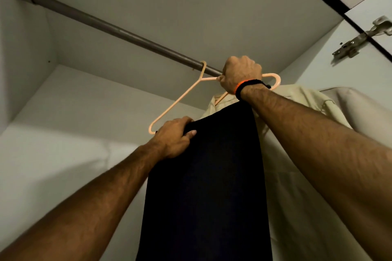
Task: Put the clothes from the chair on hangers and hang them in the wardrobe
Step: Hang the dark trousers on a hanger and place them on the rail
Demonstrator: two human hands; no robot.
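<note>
I look up into the wardrobe. A peach plastic hanger (180,99) has its hook over the grey rail (118,32). Dark folded trousers (207,186) are draped over the hanger's bar and hang straight down. My left hand (176,136) grips the top edge of the trousers near the hanger's left end. My right hand (240,74), with a black and orange band at the wrist, is curled round the hanger's upper arm close to the rail. Behind the trousers on the right hangs a pale cream shirt (301,133).
White wardrobe walls close in on the left and behind. The top panel (191,6) sits just above the rail. A metal door hinge (360,38) is fixed at the upper right. A long stretch of bare rail runs to the left of the hook.
</note>
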